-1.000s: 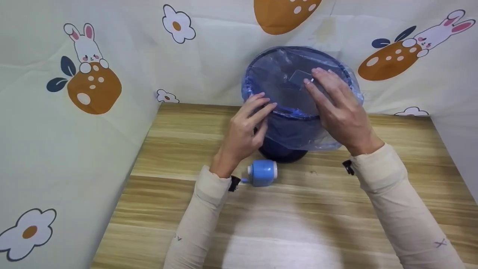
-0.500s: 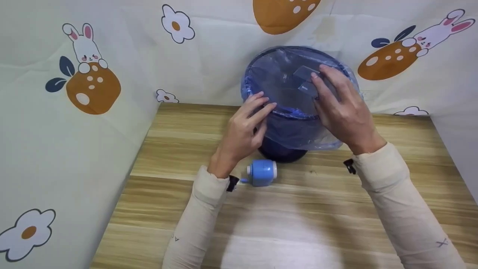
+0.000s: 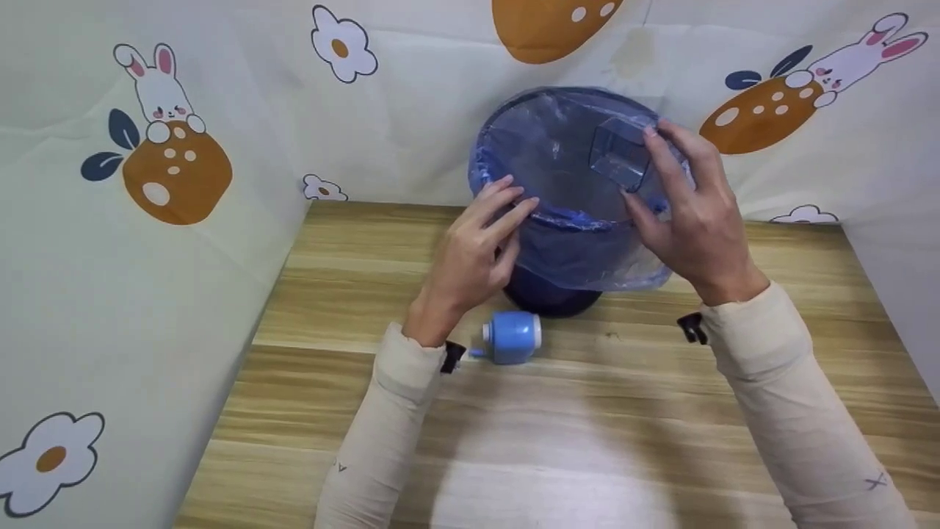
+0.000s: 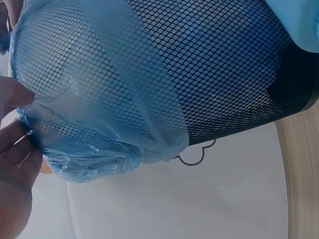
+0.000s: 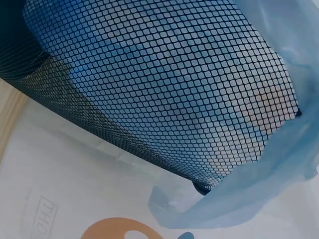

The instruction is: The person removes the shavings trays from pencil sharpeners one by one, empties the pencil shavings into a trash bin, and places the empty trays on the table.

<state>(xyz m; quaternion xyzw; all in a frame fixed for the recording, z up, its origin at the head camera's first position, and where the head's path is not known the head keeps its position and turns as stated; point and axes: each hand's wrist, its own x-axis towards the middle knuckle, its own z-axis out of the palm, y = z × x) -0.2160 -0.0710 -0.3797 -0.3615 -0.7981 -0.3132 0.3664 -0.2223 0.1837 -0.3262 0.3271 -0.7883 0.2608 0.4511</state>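
A dark mesh trash bin [image 4: 224, 69] stands against the back wall, lined with a translucent blue bag [image 3: 587, 257] folded down over its rim. My left hand [image 3: 470, 253] grips the near-left rim through the bag, fingertips reaching over the edge. Above the mouth, my right hand [image 3: 698, 213] pinches a small clear plastic box [image 3: 615, 158] between thumb and fingers at its right side. The open side of the box shows, and I see no contents in it. In the right wrist view only mesh and bag [image 5: 284, 164] appear; that hand is hidden.
A blue hand-crank pencil sharpener [image 3: 512, 338] with white ends sits on the wood-grain table [image 3: 323, 411] just in front of the bin's base. Patterned cloth walls [image 3: 411, 132] with rabbits and flowers enclose the back and sides.
My right hand has shifted slightly to the right and turned the clear box, so its open side now shows. My left hand keeps its place on the rim.
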